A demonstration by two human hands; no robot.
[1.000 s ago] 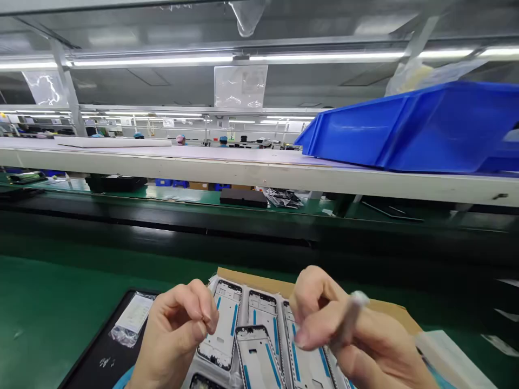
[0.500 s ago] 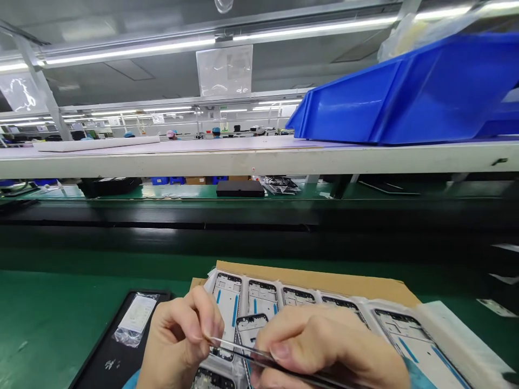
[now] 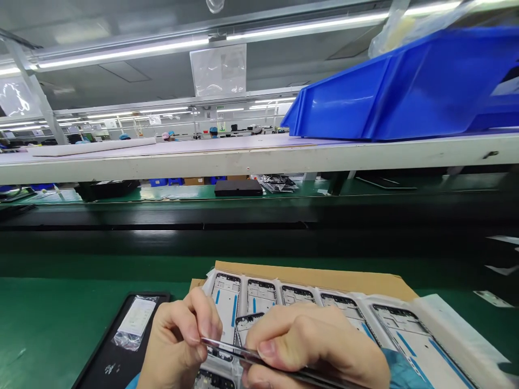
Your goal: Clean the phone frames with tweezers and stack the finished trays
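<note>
Toward seven o'clock, left hand [image 3: 182,335] pinched closed, thumb against fingers; can't tell if anything small sits in the pinch. Toward five, right hand [image 3: 316,343] grips metal tweezers [image 3: 248,354], slanting across six o'clock, tips at the left fingertips. Below both hands, five to six: pale tray [image 3: 362,301] of phone frames [image 3: 226,300] with blue strips, one loose frame [image 3: 243,325] tilted over the others, brown cardboard [image 3: 312,274] along the far edge. Eight: black tray [image 3: 99,354], clear bag [image 3: 135,320] on it. Two: blue bin [image 3: 397,89] on shelf [image 3: 194,165].
</note>
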